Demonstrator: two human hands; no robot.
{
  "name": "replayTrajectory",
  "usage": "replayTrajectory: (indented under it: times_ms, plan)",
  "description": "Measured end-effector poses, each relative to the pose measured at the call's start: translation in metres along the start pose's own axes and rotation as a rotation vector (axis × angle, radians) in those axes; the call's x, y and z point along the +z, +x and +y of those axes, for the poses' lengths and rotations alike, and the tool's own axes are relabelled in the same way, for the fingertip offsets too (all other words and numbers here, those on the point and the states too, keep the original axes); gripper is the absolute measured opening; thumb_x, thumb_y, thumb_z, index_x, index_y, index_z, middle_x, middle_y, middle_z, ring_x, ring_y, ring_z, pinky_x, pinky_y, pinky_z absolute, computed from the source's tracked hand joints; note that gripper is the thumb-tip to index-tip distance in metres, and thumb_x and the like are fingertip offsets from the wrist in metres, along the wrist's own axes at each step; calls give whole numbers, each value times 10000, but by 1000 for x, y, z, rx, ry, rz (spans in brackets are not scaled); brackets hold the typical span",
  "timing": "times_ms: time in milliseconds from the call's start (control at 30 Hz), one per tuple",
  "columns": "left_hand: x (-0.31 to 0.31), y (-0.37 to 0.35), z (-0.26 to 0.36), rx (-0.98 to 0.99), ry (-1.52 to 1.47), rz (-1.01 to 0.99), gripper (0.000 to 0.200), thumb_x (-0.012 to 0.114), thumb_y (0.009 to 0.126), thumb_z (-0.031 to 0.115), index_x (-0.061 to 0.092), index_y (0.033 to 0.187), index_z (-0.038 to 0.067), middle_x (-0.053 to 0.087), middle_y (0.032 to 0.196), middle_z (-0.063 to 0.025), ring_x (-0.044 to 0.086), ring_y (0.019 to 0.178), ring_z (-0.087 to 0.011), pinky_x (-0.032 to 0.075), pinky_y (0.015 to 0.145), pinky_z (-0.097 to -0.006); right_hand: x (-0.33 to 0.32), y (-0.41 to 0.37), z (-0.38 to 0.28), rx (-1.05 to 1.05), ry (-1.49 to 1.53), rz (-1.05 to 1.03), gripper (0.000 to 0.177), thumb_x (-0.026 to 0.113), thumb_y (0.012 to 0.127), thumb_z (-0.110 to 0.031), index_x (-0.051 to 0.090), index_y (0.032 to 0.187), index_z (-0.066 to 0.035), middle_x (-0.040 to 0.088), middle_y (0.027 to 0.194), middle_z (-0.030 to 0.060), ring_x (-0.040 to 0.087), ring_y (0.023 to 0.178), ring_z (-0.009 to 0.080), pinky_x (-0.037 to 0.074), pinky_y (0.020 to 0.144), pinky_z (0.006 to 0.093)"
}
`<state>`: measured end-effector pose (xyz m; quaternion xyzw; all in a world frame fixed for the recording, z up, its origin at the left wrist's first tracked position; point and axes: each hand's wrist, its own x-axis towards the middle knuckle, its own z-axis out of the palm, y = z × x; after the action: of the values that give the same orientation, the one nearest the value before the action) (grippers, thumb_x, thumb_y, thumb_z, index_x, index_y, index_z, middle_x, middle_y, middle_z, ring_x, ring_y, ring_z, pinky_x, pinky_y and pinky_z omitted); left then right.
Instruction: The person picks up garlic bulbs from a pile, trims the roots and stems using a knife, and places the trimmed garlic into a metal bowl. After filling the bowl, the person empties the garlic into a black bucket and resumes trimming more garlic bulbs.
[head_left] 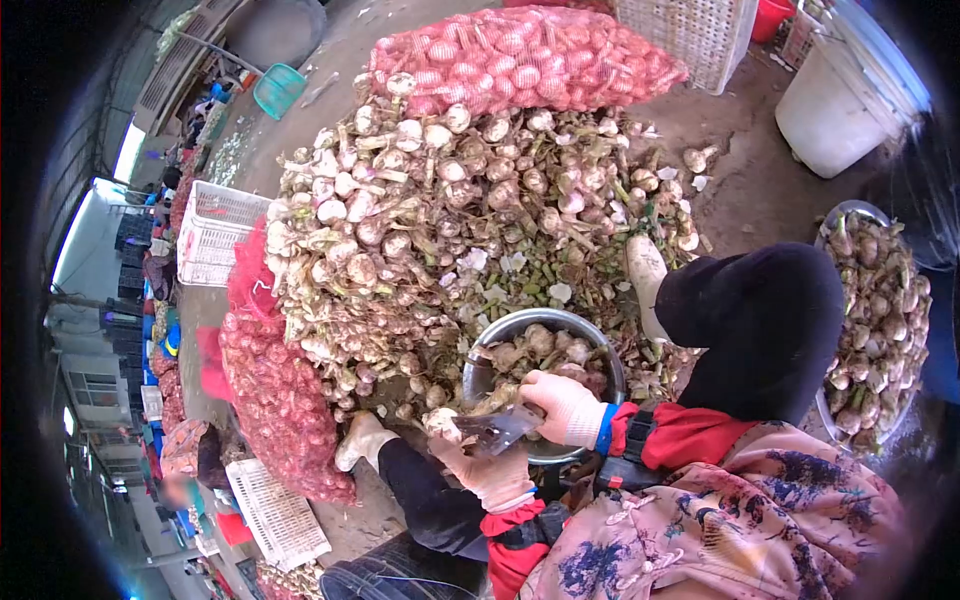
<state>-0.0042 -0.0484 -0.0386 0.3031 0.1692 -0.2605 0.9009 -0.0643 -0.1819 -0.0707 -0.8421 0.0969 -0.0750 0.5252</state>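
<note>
My left hand (492, 475), in a pale glove, is closed around a garlic bulb (441, 424) near the rim of a metal basin. My right hand (566, 407), also gloved, grips what looks like a knife; its dark, wide blade (497, 430) points toward the left hand and lies close to the bulb. The metal basin (620, 375) stands between my feet, with several garlic bulbs (545, 350) in it. Beyond it spreads a large heap of garlic with stems (440, 190). Cut stems and peel (535, 280) lie beside the basin.
Red mesh sacks of garlic lie behind the heap (520, 60) and to its left (275, 390). White plastic crates (215, 235) stand farther left. A second basin of garlic (870, 330) is at my right, near a white bucket (835, 110).
</note>
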Motion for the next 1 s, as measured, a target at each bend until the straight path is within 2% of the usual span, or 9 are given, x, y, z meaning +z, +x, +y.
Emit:
replayTrajectory:
  times_ms: [133, 200, 233, 333, 367, 433, 733, 900, 1000]
  plan:
    - [35, -9, -18, 466, 580, 174, 586, 577, 830, 556, 538, 1162, 76, 555, 1189, -77, 503, 1075, -227, 419, 941, -430, 12, -2, 33, 207, 79, -13, 228, 613, 716, -101, 597, 938, -51, 562, 976, 166, 566, 938, 374, 469, 805, 414]
    - [48, -9, -21, 182, 69, 75, 274, 652, 791, 351, 527, 824, 110, 545, 836, 13, 528, 893, -190, 456, 817, -315, 13, 0, 43, 266, 51, -124, 264, 598, 710, -95, 605, 969, -46, 585, 1005, 183, 566, 974, 374, 464, 824, 398]
    - [25, -1, -25, 264, 292, 201, 428, 577, 861, 438, 554, 1074, 67, 559, 1130, -88, 485, 1098, -222, 447, 920, -351, 15, -2, 48, 312, 68, -223, 287, 591, 697, -90, 605, 981, -44, 592, 1011, 188, 567, 985, 368, 463, 831, 393]
    - [38, 2, -29, 398, 279, 223, 217, 618, 821, 126, 475, 964, 45, 522, 919, -3, 526, 900, -140, 467, 782, -274, 26, -9, 59, 345, 106, -298, 328, 579, 669, -72, 605, 993, -34, 621, 1001, 191, 580, 988, 353, 467, 831, 378]
    - [29, 5, -13, 109, -264, -207, 279, 606, 813, 52, 430, 1025, 8, 528, 979, -40, 540, 843, -122, 489, 717, -241, 24, -10, 63, 430, 102, -335, 328, 583, 664, -64, 607, 990, -36, 632, 982, 184, 593, 969, 342, 471, 824, 375]
    - [16, 28, -6, 566, 359, 201, 216, 617, 804, 65, 457, 942, 22, 534, 948, -45, 543, 752, -90, 494, 648, -198, 20, -2, 63, 497, 88, -377, 328, 587, 660, -57, 610, 987, -38, 642, 964, 176, 606, 950, 330, 475, 817, 372]
    - [-39, 62, -17, 197, 1308, -60, 854, 793, 673, 113, 321, 1374, -6, 474, 1298, -164, 479, 1177, -212, 379, 997, -350, 9, 19, 59, 637, 780, 427, 183, 699, 701, -6, 561, 809, -60, 531, 609, 4, 477, 472, 104, 363, 421, 250]
    - [-90, 116, 40, 466, 1126, 401, 429, 658, 765, 68, 570, 1180, 2, 639, 1082, -88, 585, 966, -175, 456, 855, -297, 19, 24, 69, 672, 773, 469, 160, 668, 703, 28, 576, 814, -40, 546, 637, 13, 500, 488, 118, 392, 445, 266]
    - [-120, 152, 70, 357, 2051, 440, 430, 590, 764, 174, 590, 1180, 64, 619, 1130, -176, 577, 1056, -337, 431, 930, -387, 17, 29, 61, 734, 756, 395, 165, 656, 721, 23, 597, 862, -38, 597, 766, -2, 537, 689, 76, 434, 636, 232]
